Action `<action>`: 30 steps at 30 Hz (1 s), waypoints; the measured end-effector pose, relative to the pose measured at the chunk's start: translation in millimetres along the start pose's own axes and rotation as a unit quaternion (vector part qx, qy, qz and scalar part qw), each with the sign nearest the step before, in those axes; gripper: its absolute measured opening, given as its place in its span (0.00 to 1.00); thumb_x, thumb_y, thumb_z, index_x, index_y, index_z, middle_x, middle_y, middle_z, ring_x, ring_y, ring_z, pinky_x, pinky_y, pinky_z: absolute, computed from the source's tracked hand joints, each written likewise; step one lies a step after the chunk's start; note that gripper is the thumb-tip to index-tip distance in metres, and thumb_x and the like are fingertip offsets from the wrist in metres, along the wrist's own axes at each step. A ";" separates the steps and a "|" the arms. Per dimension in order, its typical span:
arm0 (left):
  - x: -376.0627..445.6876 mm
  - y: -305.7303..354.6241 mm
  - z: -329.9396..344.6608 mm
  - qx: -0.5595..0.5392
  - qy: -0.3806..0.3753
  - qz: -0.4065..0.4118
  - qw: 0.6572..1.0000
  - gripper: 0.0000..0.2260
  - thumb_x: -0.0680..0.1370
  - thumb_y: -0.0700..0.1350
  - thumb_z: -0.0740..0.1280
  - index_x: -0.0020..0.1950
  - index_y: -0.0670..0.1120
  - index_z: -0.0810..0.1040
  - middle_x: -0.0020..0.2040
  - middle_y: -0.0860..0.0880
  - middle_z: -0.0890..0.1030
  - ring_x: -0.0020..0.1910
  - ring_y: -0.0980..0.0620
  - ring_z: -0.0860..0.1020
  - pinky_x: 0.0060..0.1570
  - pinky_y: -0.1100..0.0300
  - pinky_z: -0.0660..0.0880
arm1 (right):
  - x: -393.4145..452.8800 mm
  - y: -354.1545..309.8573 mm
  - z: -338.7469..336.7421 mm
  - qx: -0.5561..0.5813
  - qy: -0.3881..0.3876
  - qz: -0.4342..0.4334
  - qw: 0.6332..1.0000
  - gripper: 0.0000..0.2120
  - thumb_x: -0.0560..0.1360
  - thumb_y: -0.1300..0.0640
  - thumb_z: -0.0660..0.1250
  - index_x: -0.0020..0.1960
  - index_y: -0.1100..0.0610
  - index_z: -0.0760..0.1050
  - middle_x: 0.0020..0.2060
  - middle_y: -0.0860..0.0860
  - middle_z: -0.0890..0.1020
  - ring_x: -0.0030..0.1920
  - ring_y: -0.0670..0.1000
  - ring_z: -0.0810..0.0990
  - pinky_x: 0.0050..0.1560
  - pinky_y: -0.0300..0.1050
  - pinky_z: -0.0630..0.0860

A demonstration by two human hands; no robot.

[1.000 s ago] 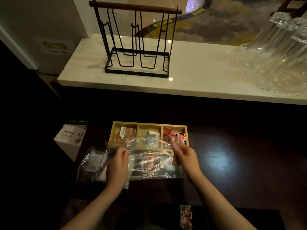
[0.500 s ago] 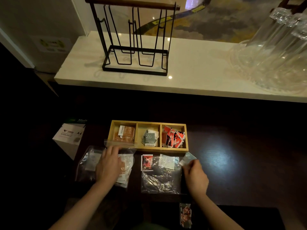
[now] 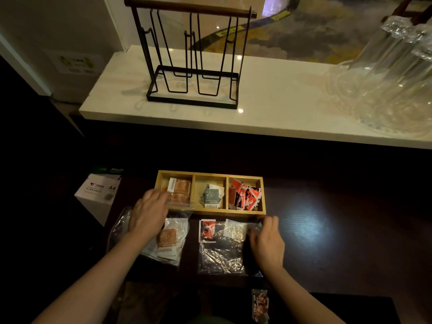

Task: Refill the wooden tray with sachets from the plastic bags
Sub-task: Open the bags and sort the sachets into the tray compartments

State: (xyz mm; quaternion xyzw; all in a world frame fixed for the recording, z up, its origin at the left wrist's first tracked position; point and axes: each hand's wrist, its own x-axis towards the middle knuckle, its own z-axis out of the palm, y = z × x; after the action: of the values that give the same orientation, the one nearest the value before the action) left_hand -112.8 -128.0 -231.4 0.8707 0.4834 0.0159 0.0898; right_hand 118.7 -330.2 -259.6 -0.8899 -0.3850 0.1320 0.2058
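My left hand (image 3: pixel 149 212) held a bag's (image 3: pixel 171 239) top edge by the tray (image 3: pixel 210 210). My right hand (image 3: pixel 266 242) pinched the other bag (image 3: pixel 222 253), just below the tray

One view only — a wide-angle camera worn on the person's head, looking forward and steeply down from close above a dark wood-grain tabletop (image 3: pixel 327 230). Both forearms enter from the bottom edge, so the lens sits just behind and above them. The three-compartment light wooden tray (image 3: pixel 210 210) lies near frame centre, close to the camera; farther off, the pale marble-look counter (image 3: pixel 280 108) with its black wire rack (image 3: pixel 191 59) fills the upper half — straight lines bow toward the edges
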 end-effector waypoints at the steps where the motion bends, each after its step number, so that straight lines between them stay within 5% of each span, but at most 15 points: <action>1: 3.8 -0.3 -0.5 0.008 -0.008 0.009 1.000 0.14 0.78 0.46 0.61 0.63 0.46 0.75 0.60 0.47 0.78 0.61 0.47 0.73 0.54 0.51 0.73 | 2.2 -5.2 -0.5 0.003 -0.003 -0.014 1.000 0.10 0.73 0.58 0.68 0.51 0.58 0.69 0.49 0.52 0.72 0.32 0.45 0.71 0.24 0.31 0.61; 6: 12.1 -0.4 -6.7 0.017 -0.025 0.047 0.998 0.07 0.76 0.45 0.65 0.52 0.48 0.80 0.52 0.49 0.81 0.52 0.47 0.76 0.50 0.53 0.70 | 11.1 -33.0 -3.5 0.040 -0.036 -0.066 0.996 0.07 0.76 0.58 0.63 0.53 0.55 0.70 0.54 0.48 0.70 0.43 0.47 0.76 0.37 0.42 0.77; 13: 10.8 -3.1 -41.5 -0.109 -0.142 0.012 0.984 0.06 0.78 0.49 0.62 0.43 0.55 0.76 0.43 0.54 0.79 0.41 0.54 0.77 0.44 0.52 0.77 | 14.4 -52.7 -2.1 0.074 -0.075 -0.096 0.990 0.07 0.77 0.60 0.63 0.54 0.55 0.72 0.55 0.45 0.70 0.42 0.43 0.75 0.36 0.31 0.72; 19: -3.0 -7.2 -99.3 -0.176 -0.231 0.049 0.956 0.09 0.77 0.46 0.65 0.37 0.54 0.75 0.33 0.55 0.77 0.33 0.59 0.75 0.34 0.65 0.67 | 11.6 -55.5 5.0 0.087 -0.123 -0.101 0.983 0.10 0.76 0.61 0.64 0.56 0.53 0.72 0.61 0.46 0.70 0.50 0.44 0.76 0.44 0.33 0.75; 22: -11.9 -7.5 -123.9 -0.264 -0.267 0.045 0.926 0.09 0.76 0.46 0.66 0.36 0.50 0.77 0.31 0.52 0.78 0.32 0.55 0.75 0.34 0.64 0.70 | 8.8 -59.6 2.5 0.096 -0.139 -0.109 0.980 0.09 0.76 0.61 0.64 0.55 0.54 0.73 0.63 0.46 0.69 0.58 0.47 0.75 0.48 0.33 0.72; 24: -18.6 -3.1 -141.0 -0.338 -0.277 0.033 0.899 0.10 0.74 0.52 0.67 0.38 0.48 0.77 0.32 0.51 0.76 0.33 0.53 0.74 0.36 0.62 0.69 | 6.9 -66.8 -0.2 0.121 -0.152 -0.120 0.974 0.09 0.76 0.61 0.65 0.55 0.53 0.73 0.62 0.46 0.70 0.63 0.44 0.71 0.60 0.36 0.71; 26: -24.4 2.8 -154.8 -0.442 -0.286 0.011 0.850 0.14 0.67 0.60 0.70 0.37 0.49 0.78 0.32 0.51 0.75 0.32 0.54 0.73 0.33 0.63 0.70 | 6.6 -78.4 -6.2 0.163 -0.161 -0.124 0.966 0.09 0.76 0.61 0.65 0.54 0.53 0.73 0.58 0.45 0.73 0.60 0.40 0.72 0.65 0.39 0.72; 28: -26.8 8.3 -159.0 -0.533 -0.299 -0.013 0.791 0.14 0.66 0.58 0.73 0.37 0.48 0.79 0.31 0.49 0.77 0.29 0.55 0.74 0.29 0.65 0.72 | 8.3 -92.4 -15.1 0.203 -0.141 -0.123 0.961 0.09 0.75 0.62 0.65 0.54 0.53 0.73 0.52 0.43 0.73 0.51 0.38 0.75 0.58 0.38 0.76; 30: -27.5 15.9 -153.9 -0.577 -0.305 -0.029 0.757 0.07 0.74 0.46 0.69 0.41 0.42 0.78 0.33 0.44 0.79 0.30 0.51 0.77 0.29 0.62 0.75 | 10.8 -106.8 -27.3 0.249 -0.104 -0.127 0.955 0.08 0.76 0.62 0.65 0.52 0.52 0.73 0.47 0.40 0.72 0.42 0.38 0.75 0.48 0.32 0.75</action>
State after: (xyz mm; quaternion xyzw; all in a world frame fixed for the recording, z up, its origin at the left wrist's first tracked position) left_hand -131.7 -137.7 -75.7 0.5982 0.3545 0.0230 0.7183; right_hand 69.3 -263.3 -186.4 -0.7357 -0.4692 0.2883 0.3943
